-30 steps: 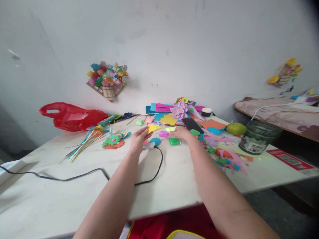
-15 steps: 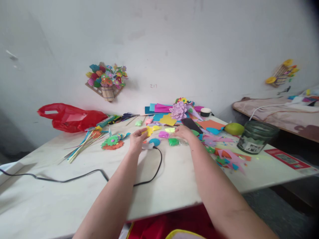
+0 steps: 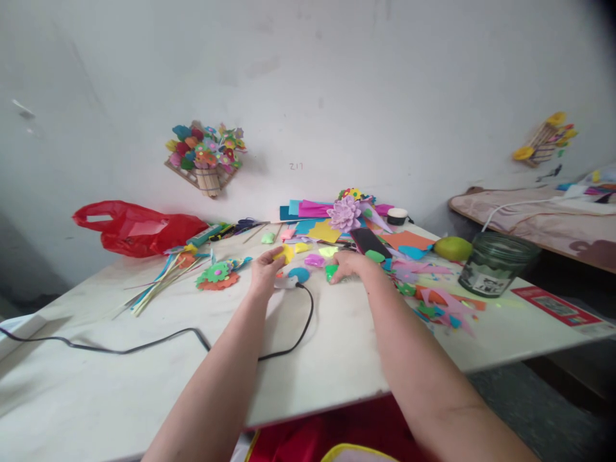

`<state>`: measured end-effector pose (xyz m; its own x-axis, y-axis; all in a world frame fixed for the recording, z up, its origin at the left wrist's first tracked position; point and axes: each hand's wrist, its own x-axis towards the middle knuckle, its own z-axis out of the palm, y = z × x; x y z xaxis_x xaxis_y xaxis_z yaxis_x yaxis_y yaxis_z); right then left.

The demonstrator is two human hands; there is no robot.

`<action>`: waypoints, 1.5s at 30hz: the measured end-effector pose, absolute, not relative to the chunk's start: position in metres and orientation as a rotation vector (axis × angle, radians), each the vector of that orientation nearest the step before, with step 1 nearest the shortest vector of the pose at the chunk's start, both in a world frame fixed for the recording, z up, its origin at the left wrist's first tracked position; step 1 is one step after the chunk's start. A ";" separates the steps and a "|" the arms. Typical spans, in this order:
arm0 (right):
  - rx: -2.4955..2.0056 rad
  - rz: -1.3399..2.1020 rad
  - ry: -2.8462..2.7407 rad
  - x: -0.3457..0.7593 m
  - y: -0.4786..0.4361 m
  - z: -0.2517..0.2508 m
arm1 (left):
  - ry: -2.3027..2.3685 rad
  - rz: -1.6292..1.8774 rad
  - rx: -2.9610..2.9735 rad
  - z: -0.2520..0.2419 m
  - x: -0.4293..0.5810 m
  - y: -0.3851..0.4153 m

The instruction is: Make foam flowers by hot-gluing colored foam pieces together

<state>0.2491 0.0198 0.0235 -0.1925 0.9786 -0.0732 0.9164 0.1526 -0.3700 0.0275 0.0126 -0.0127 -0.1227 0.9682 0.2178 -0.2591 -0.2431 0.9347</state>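
My left hand point(image 3: 264, 269) is closed on a yellow foam piece point(image 3: 287, 253), pinched between thumb and fingers just above the table. My right hand point(image 3: 350, 263) has its fingers around a small bright green packet point(image 3: 331, 272), which they partly cover. Between the hands lie a purple packet point(image 3: 314, 260), a pale yellow packet point(image 3: 328, 251) and a small yellow piece point(image 3: 303, 247). A round blue piece point(image 3: 299, 275) sits below them, beside a white device point(image 3: 285, 282) with a black cord, near my left wrist.
Foam flowers point(image 3: 216, 274) and thin strips lie at left, before a red plastic bag point(image 3: 139, 228). Coloured sheets and a lilac flower point(image 3: 345, 213) are at the back. Scraps point(image 3: 440, 308), a yellow-green fruit point(image 3: 452, 248) and a dark glass jar point(image 3: 495, 266) stand at right.
My right hand has moved down and left onto the green packet, its fingers closing around it. My left hand stays in place with the yellow foam piece, which has tilted slightly.
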 end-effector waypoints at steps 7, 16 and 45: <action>-1.792 0.647 -2.255 0.255 0.019 0.022 | 0.961 1.557 1.098 -0.009 0.029 0.009; -1.513 0.941 -1.852 0.260 0.025 0.014 | 0.956 1.550 1.090 -0.009 0.029 0.008; -0.990 1.206 -1.692 0.205 0.015 0.015 | 1.142 1.355 1.486 0.001 0.035 -0.004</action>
